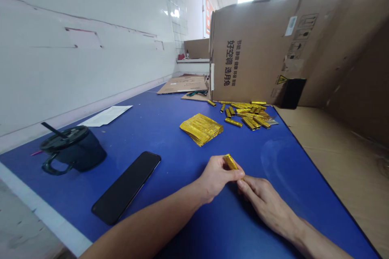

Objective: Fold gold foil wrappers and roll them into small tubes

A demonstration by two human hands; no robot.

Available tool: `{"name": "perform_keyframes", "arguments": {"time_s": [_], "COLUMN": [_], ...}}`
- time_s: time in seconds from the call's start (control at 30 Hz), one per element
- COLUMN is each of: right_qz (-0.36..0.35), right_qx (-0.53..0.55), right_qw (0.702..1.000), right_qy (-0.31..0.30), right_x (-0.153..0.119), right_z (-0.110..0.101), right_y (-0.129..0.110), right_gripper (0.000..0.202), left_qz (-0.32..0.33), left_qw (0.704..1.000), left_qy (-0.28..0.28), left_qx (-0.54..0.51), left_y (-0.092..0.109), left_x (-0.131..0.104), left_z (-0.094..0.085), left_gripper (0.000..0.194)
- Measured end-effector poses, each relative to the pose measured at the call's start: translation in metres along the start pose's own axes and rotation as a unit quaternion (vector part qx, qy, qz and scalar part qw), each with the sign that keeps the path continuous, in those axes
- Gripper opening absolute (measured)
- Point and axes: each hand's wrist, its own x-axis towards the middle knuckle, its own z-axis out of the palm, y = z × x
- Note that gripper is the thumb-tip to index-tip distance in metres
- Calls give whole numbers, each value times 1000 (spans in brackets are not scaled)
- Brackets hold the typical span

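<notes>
A small gold foil tube [230, 162], flat-sided and shiny, is pinched between my two hands above the blue table. My left hand [218, 175] wraps round it with the thumb on top, and its far end sticks out past the fingers. At the near end, my right hand [258, 192] closes its thumb and fingers on the tube; that end is mostly covered. Beyond my hands lies a fanned stack of flat gold foil pieces [201, 128]. Farther right, a loose heap of similar gold tubes [251, 121] rests against a cardboard box.
On the left stand a dark lidded mug [75, 149] with a straw and a black phone [127, 186]. White paper [106, 115] lies near the wall. A large cardboard box [258, 52] borders the far right, and flat cardboard [184, 84] lies at the back.
</notes>
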Motion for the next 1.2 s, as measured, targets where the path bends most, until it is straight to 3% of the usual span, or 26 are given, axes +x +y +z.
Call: {"name": "perform_keyframes", "arguments": {"time_s": [0.23,0.4,0.63,0.9,1.1,1.2], "right_qz": [3,8,14,62,21,3], "right_qx": [22,36,38,110,55,50], "right_qw": [1000,999,999,991,998,998], "right_qy": [4,-5,-11,37,-33,-34], "right_x": [-2,-1,-2,1,0,0], "right_z": [0,2,2,-1,-3,-3], "right_y": [0,1,0,12,8,5], "right_gripper": [38,38,40,40,38,36], "left_qz": [1,14,-6,7,38,52], "left_qw": [1000,999,999,989,959,951], "left_qy": [-9,27,36,15,-53,-55], "left_qx": [-12,-21,-20,148,277,298], "left_y": [3,4,1,4,-4,-7], "left_x": [1,6,8,16,7,4], "left_z": [-1,-8,-11,-22,-15,-12], "left_gripper": [22,26,37,32,24,24]}}
